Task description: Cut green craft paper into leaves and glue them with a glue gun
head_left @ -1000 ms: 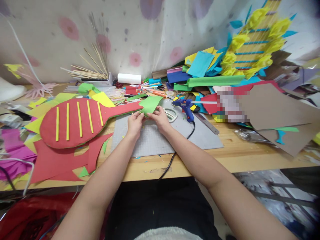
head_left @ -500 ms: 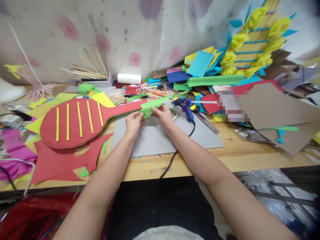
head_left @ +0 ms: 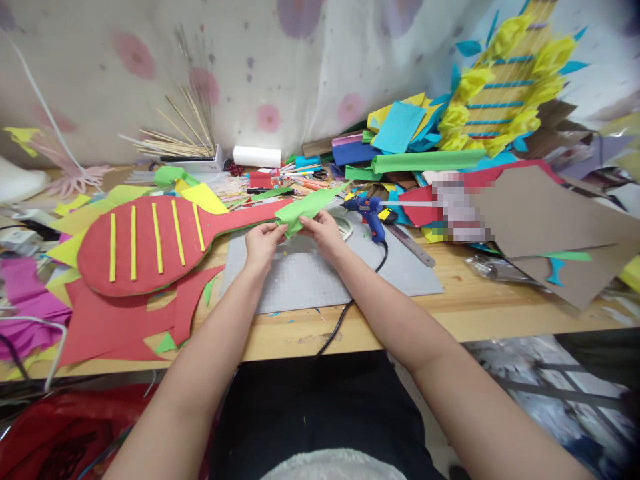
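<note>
A light green piece of foam sheet is held up over the grey cutting mat, folded along its length. My left hand pinches its near left end. My right hand pinches it from the right, fingers closed on its lower edge. The green piece meets the tip of the handle of a big red paddle-shaped cutout with yellow strips that lies to the left.
A blue glue gun lies just right of my hands, its black cord running off the table edge. Scissors and a metal ruler lie on the mat. Red offcuts lie left; paper stacks and brown cardboard right.
The green piece has gone from an open flat shape to a narrow fold. Both hands have shifted slightly up and closer together on it.
</note>
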Motion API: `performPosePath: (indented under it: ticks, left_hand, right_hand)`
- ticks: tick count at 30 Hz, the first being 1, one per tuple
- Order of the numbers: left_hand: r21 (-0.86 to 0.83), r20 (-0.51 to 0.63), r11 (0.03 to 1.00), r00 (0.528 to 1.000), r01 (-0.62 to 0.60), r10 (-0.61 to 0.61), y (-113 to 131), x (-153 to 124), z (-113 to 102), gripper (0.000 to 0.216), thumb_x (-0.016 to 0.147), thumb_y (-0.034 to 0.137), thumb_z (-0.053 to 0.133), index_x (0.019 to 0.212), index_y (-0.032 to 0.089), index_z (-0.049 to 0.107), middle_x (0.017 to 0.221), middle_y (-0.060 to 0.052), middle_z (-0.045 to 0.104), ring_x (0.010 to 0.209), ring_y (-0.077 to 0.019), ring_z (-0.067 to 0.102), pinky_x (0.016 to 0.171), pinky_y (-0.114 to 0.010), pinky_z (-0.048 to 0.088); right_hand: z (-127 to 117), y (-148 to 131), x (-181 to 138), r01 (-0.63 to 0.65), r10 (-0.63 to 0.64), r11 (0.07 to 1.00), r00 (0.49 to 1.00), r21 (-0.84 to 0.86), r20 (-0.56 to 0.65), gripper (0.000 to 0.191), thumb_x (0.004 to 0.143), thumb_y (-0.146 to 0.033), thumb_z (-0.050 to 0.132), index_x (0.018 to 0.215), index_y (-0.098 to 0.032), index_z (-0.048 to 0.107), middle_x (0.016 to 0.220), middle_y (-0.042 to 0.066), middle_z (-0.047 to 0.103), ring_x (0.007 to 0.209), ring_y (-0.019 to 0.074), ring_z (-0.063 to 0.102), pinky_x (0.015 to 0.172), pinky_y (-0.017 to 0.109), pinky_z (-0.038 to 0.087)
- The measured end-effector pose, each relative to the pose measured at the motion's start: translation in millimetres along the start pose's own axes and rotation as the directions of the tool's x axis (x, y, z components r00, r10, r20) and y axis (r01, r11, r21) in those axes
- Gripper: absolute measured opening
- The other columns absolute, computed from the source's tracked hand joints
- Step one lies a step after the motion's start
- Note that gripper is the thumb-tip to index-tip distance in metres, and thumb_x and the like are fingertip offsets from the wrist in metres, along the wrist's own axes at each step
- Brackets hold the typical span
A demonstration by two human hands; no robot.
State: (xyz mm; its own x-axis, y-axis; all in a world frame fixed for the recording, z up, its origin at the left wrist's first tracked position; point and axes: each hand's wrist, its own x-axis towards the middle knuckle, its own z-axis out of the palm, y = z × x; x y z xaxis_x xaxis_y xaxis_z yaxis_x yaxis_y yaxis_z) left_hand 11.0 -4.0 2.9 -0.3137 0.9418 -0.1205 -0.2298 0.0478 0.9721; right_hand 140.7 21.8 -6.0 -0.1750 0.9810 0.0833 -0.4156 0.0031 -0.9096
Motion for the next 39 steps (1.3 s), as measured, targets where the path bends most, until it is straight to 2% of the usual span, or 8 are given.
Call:
performPosePath:
  ticks: [5,12,20,26,29,33,36,39]
  left_hand:
    - [-0.008,-0.033,1.000,0.999,-0.014,0.013,-1,3,-1,0.034,0.043,0.029,0.083,0.059,0.012,0.058,0.052,0.002,0.058,0.048,-0.0085,0.054,0.057,-0.023,0.049]
    - [-0.053,-0.027,0.999,1.000,-0.003,0.002,-3,3,1,0.038,0.042,0.028,0.083,0.057,0.014,0.051,0.050,0.006,0.052,0.047,-0.0076,0.052,0.055,-0.023,0.047]
    - [-0.225,-0.005,0.974,1.000,0.019,-0.021,-2,1,4,0.043,0.038,0.029,0.084,0.054,0.016,0.046,0.050,0.007,0.050,0.048,-0.0040,0.047,0.054,-0.018,0.038]
    - [-0.222,-0.045,0.974,0.998,0.036,-0.047,-4,1,6,0.040,0.042,0.029,0.083,0.056,0.016,0.048,0.050,0.007,0.050,0.047,-0.0040,0.046,0.053,-0.019,0.036]
    - [-0.209,0.022,0.977,0.999,0.032,-0.028,-4,-2,4,0.035,0.044,0.029,0.082,0.060,0.015,0.054,0.056,0.005,0.056,0.053,-0.0063,0.052,0.059,-0.021,0.040]
    - [-0.222,0.118,0.969,0.990,0.107,-0.083,-4,-4,3,0.031,0.047,0.025,0.081,0.068,0.014,0.062,0.067,0.000,0.063,0.062,-0.0092,0.058,0.070,-0.025,0.045]
    - [-0.196,0.079,0.978,0.995,0.069,-0.054,-6,-4,3,0.027,0.049,0.025,0.079,0.068,0.013,0.063,0.067,-0.001,0.064,0.061,-0.0099,0.059,0.072,-0.026,0.045]
    - [-0.159,0.001,0.987,1.000,0.011,-0.011,-8,-2,3,0.026,0.052,0.027,0.077,0.069,0.012,0.063,0.066,-0.001,0.064,0.061,-0.0108,0.059,0.070,-0.026,0.046]
  right_hand:
    - [3,2,0,-0.068,0.068,0.998,0.997,0.010,0.033,0.048,0.049,-0.044,0.078,0.086,-0.020,0.058,0.079,-0.001,0.068,0.075,0.0146,0.065,0.072,0.030,0.054]
    - [3,6,4,-0.051,0.053,0.997,0.998,0.055,-0.038,0.044,0.051,-0.051,0.075,0.074,-0.019,0.056,0.073,0.001,0.068,0.077,0.0182,0.065,0.073,0.033,0.053]
    - [14,14,-1,-0.016,0.024,0.994,0.997,-0.104,0.079,0.054,0.045,-0.029,0.080,0.090,-0.020,0.052,0.090,0.002,0.066,0.083,0.0163,0.061,0.079,0.031,0.050]
    - [17,14,-2,-0.023,0.022,0.992,1.000,-0.123,-0.007,0.059,0.046,-0.029,0.079,0.092,-0.022,0.044,0.075,-0.003,0.061,0.066,0.0149,0.061,0.067,0.032,0.053]
    - [15,10,-3,-0.106,0.098,0.981,0.994,-0.161,-0.056,0.059,0.047,-0.033,0.080,0.088,-0.023,0.039,0.065,-0.006,0.059,0.060,0.0141,0.061,0.063,0.031,0.052]
    - [12,5,-4,-0.175,0.159,0.969,0.982,-0.174,-0.105,0.060,0.046,-0.036,0.081,0.083,-0.024,0.035,0.062,-0.007,0.060,0.055,0.0121,0.060,0.059,0.029,0.052]
    - [13,5,-4,-0.180,0.166,0.965,0.982,-0.191,-0.090,0.059,0.046,-0.036,0.081,0.083,-0.023,0.037,0.062,-0.007,0.060,0.053,0.0106,0.059,0.058,0.027,0.051]
    - [10,1,-3,-0.169,0.168,0.937,0.985,-0.304,-0.030,0.050,0.052,-0.036,0.079,0.084,-0.022,0.042,0.064,-0.005,0.061,0.058,0.0112,0.060,0.057,0.025,0.050]
